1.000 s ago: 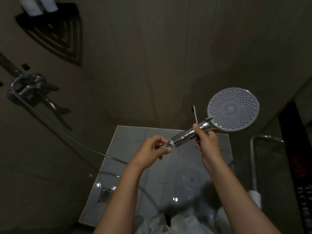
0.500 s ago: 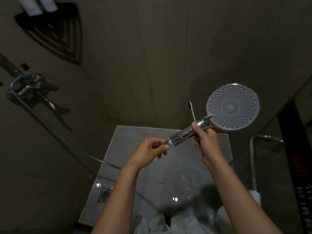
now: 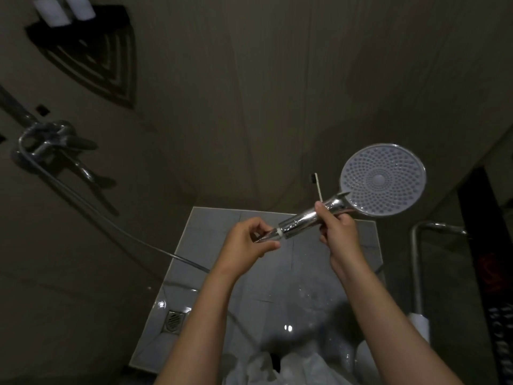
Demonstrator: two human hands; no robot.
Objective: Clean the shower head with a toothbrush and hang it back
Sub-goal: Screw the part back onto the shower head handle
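The round shower head [image 3: 382, 179] faces me, its grey nozzle plate up and to the right, on a chrome handle [image 3: 302, 219]. My right hand [image 3: 337, 232] grips the handle near the head, and a white toothbrush [image 3: 318, 188] with dark bristles sticks up from the same hand behind the handle. My left hand [image 3: 249, 241] pinches the hose connector at the handle's lower end. The hose [image 3: 111, 218] runs left to the wall tap [image 3: 52, 140].
A dark corner shelf [image 3: 91, 54] with two white bottles hangs at the upper left. Below lie the wet grey tiled floor [image 3: 277, 287] with a drain [image 3: 174, 320], and a chrome pipe [image 3: 416, 262] at the right. Walls close in on all sides.
The shower head has turned a little and its handle has shifted slightly up and right. My left hand has slid down onto the hose connector.
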